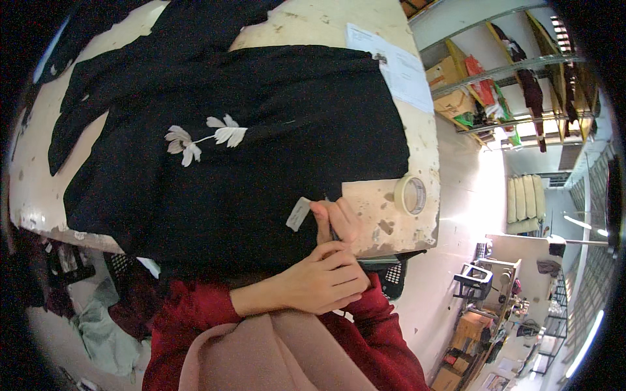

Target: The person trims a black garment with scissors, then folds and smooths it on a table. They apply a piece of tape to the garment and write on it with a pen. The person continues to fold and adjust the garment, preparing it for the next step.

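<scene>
1. R hand (340, 220): fingers bent & drawn in narrow, thumb up against the edge of a small white tag (298, 215); can't tell if it's a firm pinch or just touching.
2. L hand (329, 279): reaches across in front of R hand, nearer the body, fingers curled, tips right up against R hand. Can't tell what, if anything, is in its grip; hidden.
3. Tag: tilted, over the blk garment (261, 166), by its near R edge, just L of R thumb.
4. Garment: spread over most of the table (313, 26), near side hanging over the edge twd the body. Two pale flower motifs (229, 135) w/ a thin stem btwn them, L of centre.
5. Tape roll (400, 195): on bare tabletop, R of hands, near the R edge.
6. Printed sheet (405, 78): far R side of table, partly under the garment.
7. More dk cloth (202, 23) at far L of table.
8. Body: red sleeves (199, 309), pinkish cloth (274, 355) down the front.
9. Bkgd R: shelf rack (502, 68) w/ bags & boxes up top; blk-framed stool (474, 280) & brown cartons (469, 329) lower down.
</scene>
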`<state>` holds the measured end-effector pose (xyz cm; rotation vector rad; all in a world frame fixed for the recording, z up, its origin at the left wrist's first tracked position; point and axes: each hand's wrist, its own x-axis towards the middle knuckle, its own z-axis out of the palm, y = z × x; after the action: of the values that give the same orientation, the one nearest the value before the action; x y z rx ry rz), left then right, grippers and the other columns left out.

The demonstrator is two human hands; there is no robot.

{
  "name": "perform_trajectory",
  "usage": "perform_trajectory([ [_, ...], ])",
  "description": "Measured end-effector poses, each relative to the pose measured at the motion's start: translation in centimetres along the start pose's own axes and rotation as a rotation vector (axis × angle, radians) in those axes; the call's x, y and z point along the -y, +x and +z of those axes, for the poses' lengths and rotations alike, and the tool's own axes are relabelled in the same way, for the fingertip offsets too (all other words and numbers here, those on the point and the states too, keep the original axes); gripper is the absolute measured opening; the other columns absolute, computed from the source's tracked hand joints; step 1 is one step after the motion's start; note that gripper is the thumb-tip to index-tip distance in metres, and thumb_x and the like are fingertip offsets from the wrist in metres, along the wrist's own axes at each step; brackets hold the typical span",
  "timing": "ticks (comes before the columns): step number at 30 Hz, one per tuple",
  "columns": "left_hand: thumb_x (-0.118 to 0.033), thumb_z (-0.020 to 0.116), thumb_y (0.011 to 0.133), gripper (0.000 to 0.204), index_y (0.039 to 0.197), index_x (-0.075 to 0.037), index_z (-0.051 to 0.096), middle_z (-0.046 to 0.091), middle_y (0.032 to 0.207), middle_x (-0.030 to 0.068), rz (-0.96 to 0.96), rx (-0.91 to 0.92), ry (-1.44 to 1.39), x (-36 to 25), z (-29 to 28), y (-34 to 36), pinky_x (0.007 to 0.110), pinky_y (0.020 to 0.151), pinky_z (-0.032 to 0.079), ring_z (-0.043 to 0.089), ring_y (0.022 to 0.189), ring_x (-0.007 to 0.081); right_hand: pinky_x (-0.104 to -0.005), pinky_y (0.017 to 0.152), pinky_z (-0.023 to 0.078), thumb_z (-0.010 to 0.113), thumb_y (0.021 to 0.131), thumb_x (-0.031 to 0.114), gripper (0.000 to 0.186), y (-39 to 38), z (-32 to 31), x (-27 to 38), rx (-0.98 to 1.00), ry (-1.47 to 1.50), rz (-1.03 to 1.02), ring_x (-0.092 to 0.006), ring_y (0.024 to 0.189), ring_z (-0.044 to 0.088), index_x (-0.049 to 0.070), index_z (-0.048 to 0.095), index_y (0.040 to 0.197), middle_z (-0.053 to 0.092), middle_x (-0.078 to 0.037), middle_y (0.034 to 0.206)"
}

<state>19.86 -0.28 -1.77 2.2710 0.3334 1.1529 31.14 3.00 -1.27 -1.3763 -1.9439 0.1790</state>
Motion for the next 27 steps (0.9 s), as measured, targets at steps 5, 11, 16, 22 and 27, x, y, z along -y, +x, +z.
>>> perform_trajectory([
  [5,-0.030,0.063,0.085,0.027,0.108,-0.016,0.061,0.057,0.112,0.0045,-0.028,0.060,-0.081,-0.1,0.0,-0.1,0.047,0.108,0.025,0.047,0.113,0.0245,-0.0369,0.053,0.039,0.063,0.083,0.019,0.021,-0.6,-0.7,-0.7,0.061,0.026,-0.048,-0.0284,0.060,0.051,0.008,0.065,0.100,0.051,-0.008,0.070],
  [11,-0.033,0.063,0.085,0.035,0.117,-0.019,0.060,0.051,0.126,0.0072,-0.346,0.098,0.242,-0.2,-6.5,0.0,0.060,0.111,0.013,0.034,0.132,0.0318,-0.0314,0.057,0.045,0.058,0.091,0.025,0.023,-3.6,-8.7,-12.5,-0.328,-0.123,0.761,-0.0180,0.080,0.057,0.008,0.058,0.106,0.060,-0.009,0.094],
  [16,-0.016,0.059,0.087,0.028,0.115,-0.016,0.058,0.049,0.131,0.0051,-0.689,0.148,0.664,2.3,-11.7,-3.7,0.058,0.113,0.011,0.033,0.134,0.0300,-0.0329,0.073,0.041,0.058,0.088,0.013,0.012,-1.5,-13.6,-14.2,0.072,-0.701,0.135,-0.0206,0.080,0.055,0.008,0.064,0.096,0.063,-0.007,0.084],
  [22,-0.012,0.057,0.088,0.033,0.120,-0.016,0.056,0.046,0.136,0.0053,-0.700,0.120,0.659,2.4,-11.3,-4.3,0.056,0.113,0.014,0.033,0.136,0.0295,-0.0379,0.088,0.040,0.053,0.083,0.002,0.032,0.3,-13.7,-12.9,0.171,-0.710,0.346,-0.0261,0.094,0.055,0.009,0.065,0.112,0.064,-0.010,0.095],
  [27,-0.017,0.059,0.088,0.049,0.135,-0.023,0.048,0.036,0.148,0.0033,-0.676,0.175,0.718,3.7,-9.6,-4.0,0.056,0.113,0.015,0.028,0.139,0.0286,-0.0384,0.087,0.042,0.068,0.080,0.012,0.028,-0.7,-5.9,-5.8,0.055,-0.056,0.295,-0.0257,0.096,0.056,0.010,0.066,0.108,0.064,-0.008,0.100],
])
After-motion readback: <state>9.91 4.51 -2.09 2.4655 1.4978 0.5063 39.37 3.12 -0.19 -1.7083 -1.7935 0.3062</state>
